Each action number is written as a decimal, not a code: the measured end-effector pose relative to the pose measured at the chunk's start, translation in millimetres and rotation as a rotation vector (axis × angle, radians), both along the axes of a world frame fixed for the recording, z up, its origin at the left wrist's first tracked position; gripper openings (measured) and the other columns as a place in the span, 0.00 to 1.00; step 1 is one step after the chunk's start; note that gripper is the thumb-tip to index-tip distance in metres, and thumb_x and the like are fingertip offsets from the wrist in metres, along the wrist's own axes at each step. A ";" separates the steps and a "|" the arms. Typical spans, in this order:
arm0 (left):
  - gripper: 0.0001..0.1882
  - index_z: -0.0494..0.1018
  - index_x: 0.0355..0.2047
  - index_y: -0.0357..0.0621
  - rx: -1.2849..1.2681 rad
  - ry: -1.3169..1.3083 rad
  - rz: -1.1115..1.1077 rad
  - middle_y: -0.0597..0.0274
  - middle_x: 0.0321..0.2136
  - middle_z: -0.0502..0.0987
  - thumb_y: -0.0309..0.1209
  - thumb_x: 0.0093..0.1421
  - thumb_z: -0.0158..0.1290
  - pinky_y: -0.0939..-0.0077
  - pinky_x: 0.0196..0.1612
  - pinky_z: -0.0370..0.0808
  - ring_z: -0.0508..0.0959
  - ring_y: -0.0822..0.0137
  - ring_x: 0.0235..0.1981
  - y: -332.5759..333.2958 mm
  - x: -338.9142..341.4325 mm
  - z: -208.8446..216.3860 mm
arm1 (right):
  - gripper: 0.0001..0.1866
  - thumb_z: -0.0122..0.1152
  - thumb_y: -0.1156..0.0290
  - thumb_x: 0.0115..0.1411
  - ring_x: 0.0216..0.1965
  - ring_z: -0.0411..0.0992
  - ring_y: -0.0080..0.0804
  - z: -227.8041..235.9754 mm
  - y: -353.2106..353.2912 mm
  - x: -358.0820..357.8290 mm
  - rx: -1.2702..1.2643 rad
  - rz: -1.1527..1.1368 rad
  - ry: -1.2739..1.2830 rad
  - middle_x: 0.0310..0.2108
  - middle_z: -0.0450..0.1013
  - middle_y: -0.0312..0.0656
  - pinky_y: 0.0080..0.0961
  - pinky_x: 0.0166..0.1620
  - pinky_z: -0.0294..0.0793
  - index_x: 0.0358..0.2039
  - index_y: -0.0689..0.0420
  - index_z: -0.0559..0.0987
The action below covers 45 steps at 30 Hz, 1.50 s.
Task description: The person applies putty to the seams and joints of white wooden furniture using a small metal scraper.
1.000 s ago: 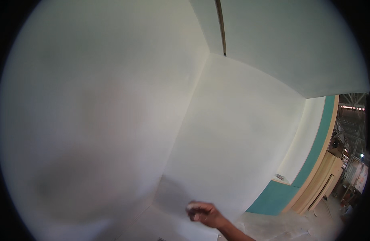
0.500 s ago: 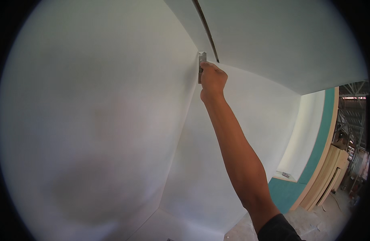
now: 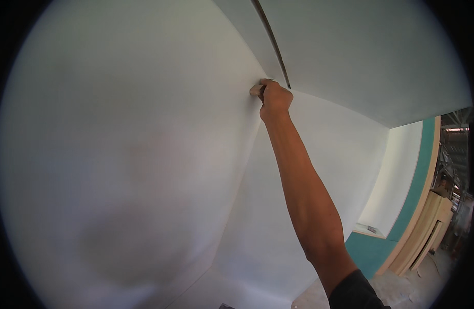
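High in the corner where two white walls meet the ceiling, my right hand is closed around a putty knife. Its pale brown handle end sticks out to the left of my fingers, close to the left wall. The blade is mostly hidden by the hand, so I cannot tell exactly where it touches. My right forearm reaches up from the lower right, with a dark sleeve at the elbow. My left hand is out of view.
A dark slot runs along the ceiling near the corner. To the right, a white recess with a small item on its ledge has a green board edge. Wooden panels stand beyond. A dark object barely shows at the bottom.
The putty knife has turned from upright to roughly sideways, its handle end now pointing left. My right hand remains at the corner, and the view has shifted slightly.
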<state>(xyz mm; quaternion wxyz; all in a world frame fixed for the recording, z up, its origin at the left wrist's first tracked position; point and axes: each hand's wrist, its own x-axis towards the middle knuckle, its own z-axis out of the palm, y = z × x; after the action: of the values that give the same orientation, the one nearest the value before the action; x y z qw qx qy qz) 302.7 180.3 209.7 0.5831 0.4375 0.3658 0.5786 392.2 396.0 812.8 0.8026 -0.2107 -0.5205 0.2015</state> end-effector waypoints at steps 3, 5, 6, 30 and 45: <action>0.09 0.79 0.40 0.39 0.008 -0.030 0.013 0.68 0.21 0.75 0.30 0.67 0.53 0.82 0.16 0.64 0.69 0.78 0.16 0.3 -0.2 0.9 | 0.03 0.58 0.82 0.58 0.27 0.68 0.30 4.2 -1.1 1.1 -0.005 0.120 0.013 0.29 0.70 0.44 0.26 0.31 0.69 0.31 0.70 0.75; 0.09 0.79 0.39 0.39 -0.008 -0.068 0.016 0.68 0.21 0.75 0.30 0.67 0.53 0.81 0.16 0.64 0.69 0.78 0.16 -0.7 -0.5 4.6 | 0.03 0.58 0.81 0.59 0.24 0.66 0.28 4.6 -13.1 -9.6 0.027 0.184 0.090 0.25 0.69 0.42 0.24 0.30 0.66 0.28 0.68 0.76; 0.09 0.79 0.39 0.39 -0.014 -0.073 0.011 0.68 0.21 0.75 0.30 0.67 0.53 0.81 0.16 0.64 0.69 0.78 0.16 -1.4 -0.2 6.8 | 0.03 0.58 0.81 0.59 0.24 0.66 0.29 6.2 -13.9 -8.4 0.030 0.193 0.081 0.26 0.68 0.42 0.25 0.30 0.67 0.29 0.68 0.75; 0.09 0.79 0.40 0.38 -0.052 -0.083 -0.023 0.67 0.23 0.77 0.30 0.67 0.53 0.80 0.18 0.66 0.70 0.78 0.17 -2.7 -5.8 12.6 | 0.07 0.62 0.76 0.59 0.21 0.65 0.26 -8.5 -9.2 39.1 -0.044 -0.054 -0.179 0.24 0.70 0.40 0.24 0.26 0.65 0.27 0.65 0.77; 0.08 0.79 0.39 0.38 -0.030 -0.087 0.005 0.68 0.21 0.75 0.29 0.67 0.53 0.80 0.16 0.64 0.68 0.78 0.16 -0.5 3.5 5.0 | 0.06 0.63 0.78 0.60 0.31 0.72 0.29 -2.4 2.5 19.1 0.025 -0.052 -0.046 0.33 0.74 0.42 0.26 0.34 0.76 0.35 0.69 0.79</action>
<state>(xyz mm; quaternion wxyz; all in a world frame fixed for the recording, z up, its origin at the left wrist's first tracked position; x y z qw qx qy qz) 306.2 179.8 214.7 0.6036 0.4023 0.3496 0.5930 411.3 398.5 810.5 0.7979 -0.2185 -0.5356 0.1694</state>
